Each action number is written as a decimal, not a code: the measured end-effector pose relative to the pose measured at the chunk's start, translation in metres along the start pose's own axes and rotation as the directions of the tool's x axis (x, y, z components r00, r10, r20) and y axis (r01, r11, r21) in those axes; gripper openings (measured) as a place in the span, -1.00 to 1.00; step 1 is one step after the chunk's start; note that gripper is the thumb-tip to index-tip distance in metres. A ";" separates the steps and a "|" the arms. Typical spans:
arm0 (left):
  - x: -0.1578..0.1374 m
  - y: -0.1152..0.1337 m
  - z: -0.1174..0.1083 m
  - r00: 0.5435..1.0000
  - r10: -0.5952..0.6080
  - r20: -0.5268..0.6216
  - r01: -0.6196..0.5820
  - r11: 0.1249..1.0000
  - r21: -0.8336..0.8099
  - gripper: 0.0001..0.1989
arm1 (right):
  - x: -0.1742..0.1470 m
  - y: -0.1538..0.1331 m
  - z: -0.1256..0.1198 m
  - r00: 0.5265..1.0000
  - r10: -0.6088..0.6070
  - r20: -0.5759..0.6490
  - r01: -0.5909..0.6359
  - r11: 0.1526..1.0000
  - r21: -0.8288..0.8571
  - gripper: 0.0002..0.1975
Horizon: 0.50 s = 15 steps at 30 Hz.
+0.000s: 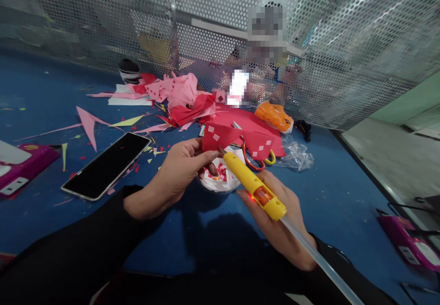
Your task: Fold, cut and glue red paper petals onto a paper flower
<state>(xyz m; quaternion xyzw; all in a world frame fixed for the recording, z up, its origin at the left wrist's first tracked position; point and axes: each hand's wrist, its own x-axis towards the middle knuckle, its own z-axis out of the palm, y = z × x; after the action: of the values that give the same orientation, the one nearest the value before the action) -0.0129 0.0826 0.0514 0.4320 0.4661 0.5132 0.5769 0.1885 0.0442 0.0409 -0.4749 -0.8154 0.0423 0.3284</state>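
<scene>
Blue tabletop (330, 195): clock positions are referenced to the bowl (220, 188) on it. At 9 o'clock: smartphone (108, 165); farther out, left power strip (32, 167). At 11: pink-and-red paper pile (180, 92). At 1: orange bag (274, 115). At 2: crumpled clear plastic (297, 156). At 4: right power strip (400, 231).

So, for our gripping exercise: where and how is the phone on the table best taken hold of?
The phone is probably best pinched by its two long edges, near the middle, coming from above on the person's side. It lies flat, screen up, so its thin edges offer the grip, and its near end slants toward the person. The left hand is nearer but holds red paper.
</scene>
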 end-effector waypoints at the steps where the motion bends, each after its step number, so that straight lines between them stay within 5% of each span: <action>1: 0.000 0.000 0.000 1.000 0.002 -0.003 -0.002 1.000 -0.002 -0.84 | 0.000 0.000 0.000 1.000 0.002 -0.001 -0.002 1.000 -0.005 -0.73; 15: -0.001 0.000 -0.002 1.000 0.009 0.024 -0.010 0.999 0.042 -0.86 | 0.000 0.001 -0.001 0.999 -0.004 -0.044 0.004 1.000 -0.006 -0.79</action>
<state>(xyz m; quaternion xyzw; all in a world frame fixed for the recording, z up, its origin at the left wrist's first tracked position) -0.0143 0.0819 0.0511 0.4525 0.4677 0.5009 0.5706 0.1902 0.0445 0.0416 -0.4750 -0.8090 0.0289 0.3451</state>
